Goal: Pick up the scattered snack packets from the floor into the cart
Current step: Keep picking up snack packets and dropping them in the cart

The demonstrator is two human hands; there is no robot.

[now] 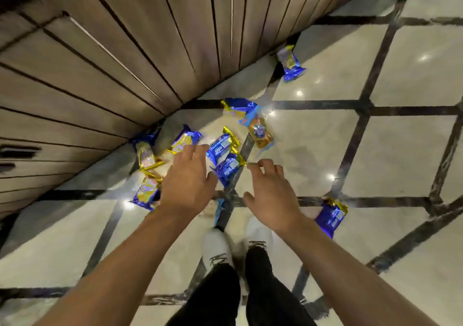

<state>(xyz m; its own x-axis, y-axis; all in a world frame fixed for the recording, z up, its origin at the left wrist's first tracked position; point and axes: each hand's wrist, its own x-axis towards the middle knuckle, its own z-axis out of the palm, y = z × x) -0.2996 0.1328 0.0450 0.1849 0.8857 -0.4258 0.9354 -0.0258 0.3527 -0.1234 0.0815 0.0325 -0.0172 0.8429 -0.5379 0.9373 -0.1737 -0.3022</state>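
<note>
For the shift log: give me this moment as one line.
phase: reaching down | left hand: empty | right hand: empty | packets: on floor | cart: not in view

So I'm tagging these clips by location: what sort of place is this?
Probably an indoor lobby or shop: a glossy tiled floor with dark inlaid strips, a slatted wooden wall, and snack packets scattered across it.

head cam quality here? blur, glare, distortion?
Head view: motion blur smears the snack packets and both hands; ceiling-light glare spots dot the glossy floor; wide-angle distortion bends the wood panelling and tile lines.
</note>
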